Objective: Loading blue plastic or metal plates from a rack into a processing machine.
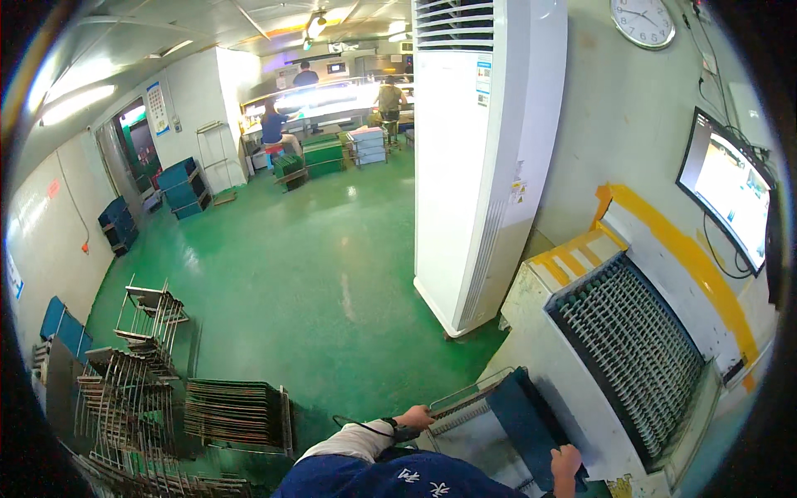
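Low in front of me stands a metal slotted rack (462, 414) with a wire frame. My left hand (415, 417) is closed on its left side, and a dark cord runs by that wrist. Several dark blue flat panels (523, 427) lean together in the rack's right part. At their near right edge is my right hand (566, 461), its fingers curled closed on the edge of a panel. The lower part of the rack is hidden by my blue garment (374, 477).
To the right, a machine with a sloped bed of rollers (627, 357) stands close to the rack. A tall white air conditioner (465, 191) is ahead. Wire racks (133, 398) and a rack of thin boards (237, 415) stand left. People (274, 124) sit at a far bench.
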Motion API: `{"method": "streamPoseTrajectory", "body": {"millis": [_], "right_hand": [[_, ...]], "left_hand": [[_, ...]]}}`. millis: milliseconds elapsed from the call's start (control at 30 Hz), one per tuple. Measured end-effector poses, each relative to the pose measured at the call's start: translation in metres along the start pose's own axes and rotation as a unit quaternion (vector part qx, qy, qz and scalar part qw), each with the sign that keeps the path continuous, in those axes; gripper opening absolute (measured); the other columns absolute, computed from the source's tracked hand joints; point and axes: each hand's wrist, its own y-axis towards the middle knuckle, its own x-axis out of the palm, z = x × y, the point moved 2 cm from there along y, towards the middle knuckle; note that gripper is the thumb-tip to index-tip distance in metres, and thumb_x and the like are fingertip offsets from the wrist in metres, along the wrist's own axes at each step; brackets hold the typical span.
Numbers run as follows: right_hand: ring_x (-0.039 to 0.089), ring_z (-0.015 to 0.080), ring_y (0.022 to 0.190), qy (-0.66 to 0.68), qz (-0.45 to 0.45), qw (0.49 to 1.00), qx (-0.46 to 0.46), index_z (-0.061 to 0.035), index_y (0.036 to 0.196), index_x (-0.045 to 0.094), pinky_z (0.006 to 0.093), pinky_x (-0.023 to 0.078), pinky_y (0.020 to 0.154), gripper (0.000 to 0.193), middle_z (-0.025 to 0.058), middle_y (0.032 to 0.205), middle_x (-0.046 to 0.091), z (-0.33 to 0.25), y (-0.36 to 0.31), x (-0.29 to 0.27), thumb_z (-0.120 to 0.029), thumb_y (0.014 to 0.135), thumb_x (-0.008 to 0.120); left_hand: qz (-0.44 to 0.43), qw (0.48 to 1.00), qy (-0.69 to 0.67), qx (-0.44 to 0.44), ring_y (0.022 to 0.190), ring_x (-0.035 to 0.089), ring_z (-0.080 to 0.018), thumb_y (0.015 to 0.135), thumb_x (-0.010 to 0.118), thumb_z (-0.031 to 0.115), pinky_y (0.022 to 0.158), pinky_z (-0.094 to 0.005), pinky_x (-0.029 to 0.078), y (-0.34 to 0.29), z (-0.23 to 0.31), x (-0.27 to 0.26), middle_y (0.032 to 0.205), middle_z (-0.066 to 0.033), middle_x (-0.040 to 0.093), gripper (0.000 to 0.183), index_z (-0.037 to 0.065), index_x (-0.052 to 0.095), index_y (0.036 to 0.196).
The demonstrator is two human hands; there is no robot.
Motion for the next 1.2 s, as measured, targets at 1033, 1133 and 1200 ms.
{"method": "streamPoseTrajectory", "body": {"millis": [1033,1133,1200], "right_hand": [[0.06,0.0319,0.085,0.723,0.038,0.586,0.365,0.001,0.115,0.054,0.0483,0.05,0.075,0.036,0.0143,0.101,0.061,-0.006,0.057,-0.082,-0.027,0.093,0.056],[0.059,0.0323,0.09,0.714,0.04,0.583,0.385,-0.0001,0.116,0.054,0.0506,0.048,0.078,0.036,0.0136,0.104,0.06,-0.028,0.069,-0.094,-0.027,0.093,0.056],[0.057,0.0327,0.095,0.711,0.035,0.578,0.398,-0.0006,0.118,0.053,0.0521,0.047,0.08,0.037,0.0136,0.108,0.059,-0.042,0.081,-0.106,-0.028,0.093,0.056]], "left_hand": [[-0.376,0.81,-0.443,0.08,0.113,0.052,-0.0243,0.095,0.056,0.032,0.092,-0.0423,0.048,-0.021,0.153,0.015,0.129,-0.0063,0.053,0.052,0.007,0.041,0.138],[-0.308,0.81,-0.497,0.038,0.11,0.055,-0.0243,0.094,0.057,0.03,0.087,-0.0411,0.051,-0.016,0.158,0.006,0.127,-0.0056,0.055,0.054,0.006,0.037,0.138],[-0.331,0.763,-0.554,0.034,0.102,0.058,-0.0215,0.095,0.055,0.028,0.083,-0.0398,0.053,-0.022,0.174,0.0,0.118,-0.004,0.058,0.043,0.006,0.043,0.13]]}}
